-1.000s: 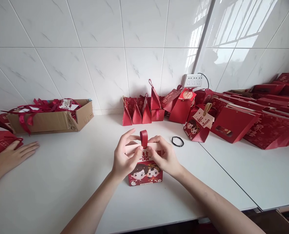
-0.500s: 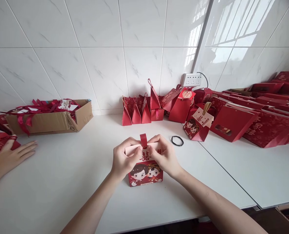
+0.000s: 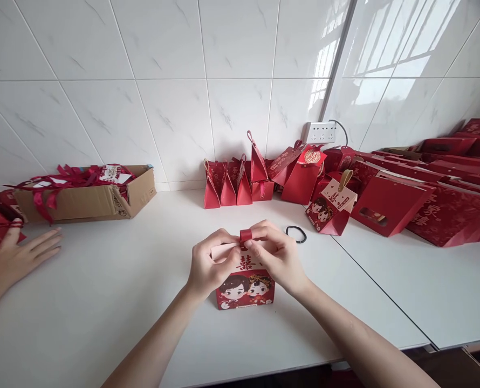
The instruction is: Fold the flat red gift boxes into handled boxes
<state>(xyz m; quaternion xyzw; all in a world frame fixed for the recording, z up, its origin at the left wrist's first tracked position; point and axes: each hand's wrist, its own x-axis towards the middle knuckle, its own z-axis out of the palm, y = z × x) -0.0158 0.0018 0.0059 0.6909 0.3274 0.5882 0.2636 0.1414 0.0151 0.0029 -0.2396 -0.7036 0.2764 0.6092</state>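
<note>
With the box (image 3: 246, 293) gripped by left hand (image 3: 213, 262) and right hand (image 3: 279, 260) fingers, the strap (image 3: 245, 235) is now worked lower.

The left grip (image 3: 212, 264) and right grip (image 3: 279, 260) are bare and slim-fingered, on slender, bare forearms (image 3: 156, 330).

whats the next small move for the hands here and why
Probably ease the red strap loop into place with the right hand while the left hand steadies the gift box: the loop stands short above the top edge, the right hand touches it, and the left hand pinches the gift box beside it.
</note>
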